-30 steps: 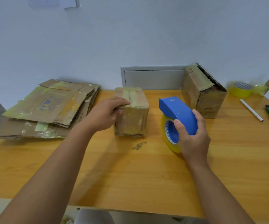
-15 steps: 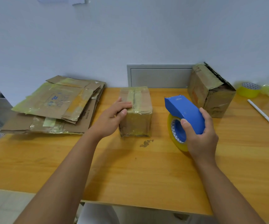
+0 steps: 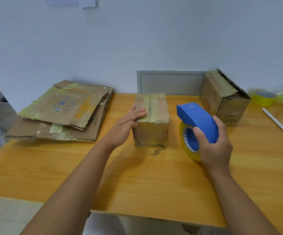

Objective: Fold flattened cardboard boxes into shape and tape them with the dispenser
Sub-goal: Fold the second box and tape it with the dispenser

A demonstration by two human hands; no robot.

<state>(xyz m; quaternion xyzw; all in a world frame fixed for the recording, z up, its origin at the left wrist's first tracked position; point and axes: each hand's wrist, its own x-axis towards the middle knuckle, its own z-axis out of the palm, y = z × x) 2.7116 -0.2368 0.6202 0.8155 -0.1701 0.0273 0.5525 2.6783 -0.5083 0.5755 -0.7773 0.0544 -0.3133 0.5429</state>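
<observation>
While our left hand (image 3: 126,123) rests flat-fingered on the taped box (image 3: 151,119) at mid bench (image 3: 137,180), our right hand (image 3: 213,143) grips the dispenser (image 3: 196,121) just beside it; flat boxes (image 3: 64,111) lie stacked far left

Taped box (image 3: 151,119) beside blue dispenser (image 3: 197,122)

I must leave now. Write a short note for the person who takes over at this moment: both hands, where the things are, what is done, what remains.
Left hand: straight fingers rest on the small brown cardboard box at table centre.
Right hand: grips the blue tape dispenser with yellow roll, beside that box.
Done: the small box is folded, tape strips on top. A second folded cardboard box lies tilted at the back right.
Left: the stack of flattened cardboard boxes on the left is not yet folded or taped.
</observation>
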